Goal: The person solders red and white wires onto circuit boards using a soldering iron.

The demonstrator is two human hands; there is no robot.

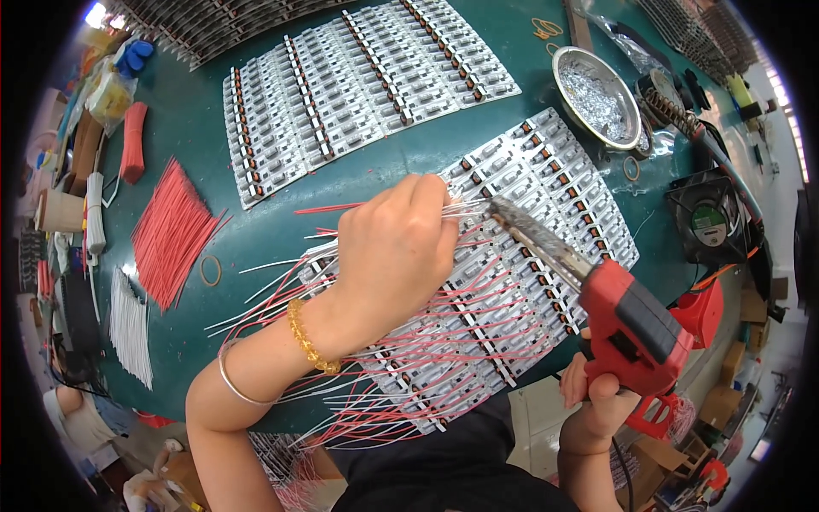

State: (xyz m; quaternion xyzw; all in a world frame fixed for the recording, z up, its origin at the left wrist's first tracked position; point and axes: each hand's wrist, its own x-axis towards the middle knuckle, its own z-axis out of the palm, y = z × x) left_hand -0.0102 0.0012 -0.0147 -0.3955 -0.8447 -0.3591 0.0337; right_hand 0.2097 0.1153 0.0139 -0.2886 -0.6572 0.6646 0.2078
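Note:
My left hand (397, 243) is closed in a pinch on red and white wires, whose ends stick out past the fingertips over a circuit board panel (589, 183). My right hand (601, 392) grips a red and black soldering gun (636, 328). The gun's dark tip (499, 209) is at the wire ends, close to my left fingertips; whether it touches them I cannot tell. Many red and white wires (478, 320) run from the near half of this panel toward the left. The palm side of my left hand is hidden.
A second board panel (367, 85) lies farther back. Bundles of red wires (175, 235) and white wires (130, 328) lie at left with a rubber band (210, 270). At right are a metal bowl (633, 107) of silvery bits, a coiled iron holder (670, 109) and a black fan (712, 218).

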